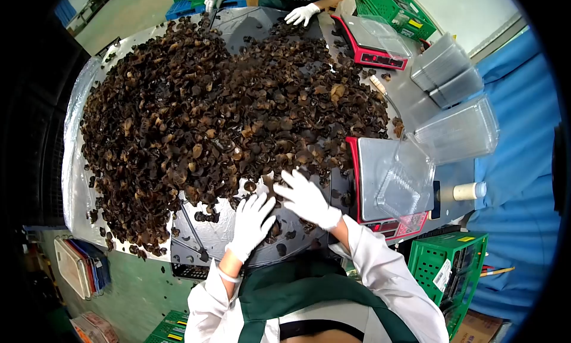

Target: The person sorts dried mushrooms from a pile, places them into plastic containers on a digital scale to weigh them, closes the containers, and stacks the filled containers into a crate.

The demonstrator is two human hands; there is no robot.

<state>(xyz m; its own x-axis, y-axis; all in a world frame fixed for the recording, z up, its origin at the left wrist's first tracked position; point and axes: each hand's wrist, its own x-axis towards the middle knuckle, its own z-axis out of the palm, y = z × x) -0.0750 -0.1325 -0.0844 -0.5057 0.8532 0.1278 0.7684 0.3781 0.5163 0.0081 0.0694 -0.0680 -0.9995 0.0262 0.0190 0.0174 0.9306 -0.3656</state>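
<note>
A broad heap of dark brown wood ear mushrooms (196,123) covers most of the table. My left hand (251,225), in a white glove, lies at the near edge of the heap with its fingers stretched forward. Beside it, my right hand (308,200), also gloved, reaches in from the right with fingers spread over the mushrooms. Neither hand visibly grips anything. Loose pieces are scattered on the dark surface below and between the hands. Just right of my right hand stands a red scale (386,182) with a clear plastic box (399,188) on its platform.
Across the table are a co-worker's gloved hands (302,14) and a second red scale (377,43). Stacked clear boxes (446,69) stand at the right, near a white bottle-like item (469,191). A green crate (449,271) sits below right; folded trays (80,266) are at lower left.
</note>
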